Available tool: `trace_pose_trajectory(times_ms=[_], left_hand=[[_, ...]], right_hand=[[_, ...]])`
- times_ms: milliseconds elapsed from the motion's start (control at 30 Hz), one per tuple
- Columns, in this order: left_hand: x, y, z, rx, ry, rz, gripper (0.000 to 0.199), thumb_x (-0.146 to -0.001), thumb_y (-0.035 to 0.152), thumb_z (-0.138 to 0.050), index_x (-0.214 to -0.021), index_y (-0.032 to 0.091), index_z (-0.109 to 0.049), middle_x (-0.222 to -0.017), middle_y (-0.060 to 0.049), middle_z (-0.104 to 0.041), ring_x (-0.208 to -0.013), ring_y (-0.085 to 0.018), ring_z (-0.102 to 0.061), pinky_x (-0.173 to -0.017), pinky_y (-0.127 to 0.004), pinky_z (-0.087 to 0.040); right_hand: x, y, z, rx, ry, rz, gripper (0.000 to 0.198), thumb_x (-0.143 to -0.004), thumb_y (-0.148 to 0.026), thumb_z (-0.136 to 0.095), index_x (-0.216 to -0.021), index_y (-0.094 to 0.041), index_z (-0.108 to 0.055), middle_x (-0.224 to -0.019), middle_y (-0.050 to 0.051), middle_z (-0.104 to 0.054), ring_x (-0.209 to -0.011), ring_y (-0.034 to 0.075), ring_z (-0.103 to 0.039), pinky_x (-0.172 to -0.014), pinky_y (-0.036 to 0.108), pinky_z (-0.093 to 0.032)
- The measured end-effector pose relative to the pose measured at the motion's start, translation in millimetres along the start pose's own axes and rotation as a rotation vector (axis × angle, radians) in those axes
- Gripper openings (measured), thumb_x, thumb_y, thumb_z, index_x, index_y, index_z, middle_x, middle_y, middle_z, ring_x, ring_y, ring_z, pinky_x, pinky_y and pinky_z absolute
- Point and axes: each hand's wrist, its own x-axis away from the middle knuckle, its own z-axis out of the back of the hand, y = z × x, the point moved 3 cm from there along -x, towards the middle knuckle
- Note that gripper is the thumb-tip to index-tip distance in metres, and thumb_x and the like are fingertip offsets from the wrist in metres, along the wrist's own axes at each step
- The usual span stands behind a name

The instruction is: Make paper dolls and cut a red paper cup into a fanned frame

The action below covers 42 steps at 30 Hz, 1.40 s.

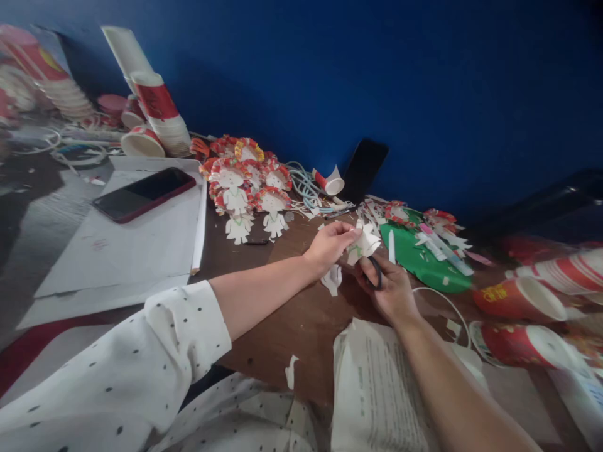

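Between the fingers of my left hand (332, 243) is a small white paper cutout (362, 242) with green marks. My right hand (387, 285) is closed around a pair of scissors (375, 272); the black handle loop shows, while the blades are hidden by the paper and fingers. Just below my left hand lies another white paper piece (332, 280) on the brown table. Left of my hands, a cluster of paper dolls (273, 201) with red-patterned hair and white bodies lies piled up.
A phone (146, 193) rests on a white board (122, 251) at left. Stacked paper cups (162, 113) stand behind it. At right are a green sheet (414, 260) with scraps and pens, and red paper cups (518, 298). Printed paper (372, 389) lies near me. A blue wall (301, 75) rises behind.
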Motion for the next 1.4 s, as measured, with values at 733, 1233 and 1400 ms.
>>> trace_pose_trajectory(times_ms=[733,1233,1400], left_hand=[[-3,5,3,0.059,0.036,0.01,0.018,-0.074,0.027,-0.069,-0.07,0.014,-0.056,-0.056,0.004,-0.052,-0.048,-0.005,-0.044,-0.053,-0.021,-0.034],[-3,3,5,0.065,0.039,0.02,0.018,-0.074,0.027,-0.068,-0.07,0.015,-0.056,-0.057,0.002,-0.054,-0.05,-0.007,-0.048,-0.054,-0.023,-0.037],[-3,1,5,0.07,0.041,0.019,0.019,-0.074,0.028,-0.068,-0.069,0.015,-0.054,-0.057,0.003,-0.053,-0.05,-0.007,-0.047,-0.054,-0.023,-0.036]], right_hand=[[2,-14,4,0.074,-0.003,0.079,0.034,-0.081,-0.051,-0.062,-0.072,-0.018,-0.06,-0.058,-0.002,-0.051,-0.049,0.008,-0.044,-0.044,0.021,-0.03],[4,-15,6,0.131,0.002,0.077,0.035,-0.08,-0.05,-0.063,-0.086,-0.017,-0.068,-0.061,-0.001,-0.053,-0.053,0.01,-0.047,-0.051,0.022,-0.038],[0,-3,8,0.064,-0.03,0.063,0.041,-0.079,-0.05,-0.065,-0.104,-0.017,-0.069,-0.064,-0.001,-0.057,-0.055,0.011,-0.049,-0.052,0.023,-0.037]])
